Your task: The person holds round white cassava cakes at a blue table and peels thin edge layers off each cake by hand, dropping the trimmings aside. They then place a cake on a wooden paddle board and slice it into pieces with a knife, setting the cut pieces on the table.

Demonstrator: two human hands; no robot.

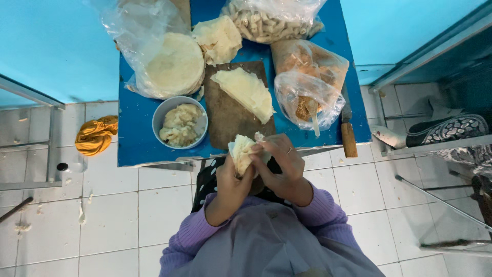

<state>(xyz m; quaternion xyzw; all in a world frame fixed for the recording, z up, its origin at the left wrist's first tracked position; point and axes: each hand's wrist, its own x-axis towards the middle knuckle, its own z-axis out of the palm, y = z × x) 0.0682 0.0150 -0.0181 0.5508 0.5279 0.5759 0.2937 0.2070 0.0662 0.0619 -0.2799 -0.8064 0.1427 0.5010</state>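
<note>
Both hands meet just below the front edge of the blue table [133, 138]. My left hand [231, 183] cups a pale folded wrapper [241, 152] from beneath. My right hand [283, 163] closes over the wrapper's right side, fingers pinching its top. Just beyond them a dark cutting board [225, 115] carries a stack of cut pale wrappers [246, 91]. To the left of the board stands a grey bowl [163, 115] of lumpy pale filling [179, 124].
A round stack of wrappers in clear plastic [171, 66], loose wrapper sheets [218, 37], a bag of pale rolled pieces [271, 20] and two bags of brownish food [307, 82] crowd the table. A wooden-handled knife [348, 131] lies at its right edge. An orange cloth [96, 134] lies on the tiled floor.
</note>
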